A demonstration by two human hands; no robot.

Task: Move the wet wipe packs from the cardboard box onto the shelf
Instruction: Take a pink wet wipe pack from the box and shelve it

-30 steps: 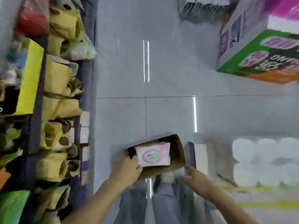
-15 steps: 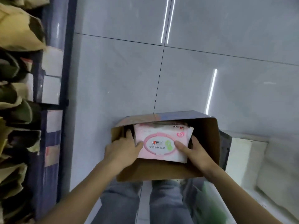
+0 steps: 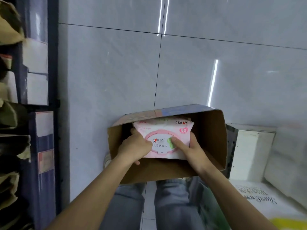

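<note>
An open cardboard box (image 3: 211, 140) sits on the tiled floor in front of my legs. Inside it lies a pink wet wipe pack (image 3: 163, 135) with a round lid and an "80" mark, on top of more packs whose edges show behind it. My left hand (image 3: 134, 146) grips the pack's left side. My right hand (image 3: 186, 146) holds its right side, thumb pressed on the green spot on the lid. The shelf (image 3: 41, 146), dark blue with price labels, runs down the left edge.
Brown and green bagged goods (image 3: 11, 113) fill the shelf on the left. White packaged goods (image 3: 259, 196) and a white block (image 3: 249, 153) lie on the floor to the right of the box. Grey floor tiles (image 3: 116, 72) stretch ahead.
The view swung down from the aisle to the box. My right hand came from outside the box onto the pack, and both hands closed on its sides.
</note>
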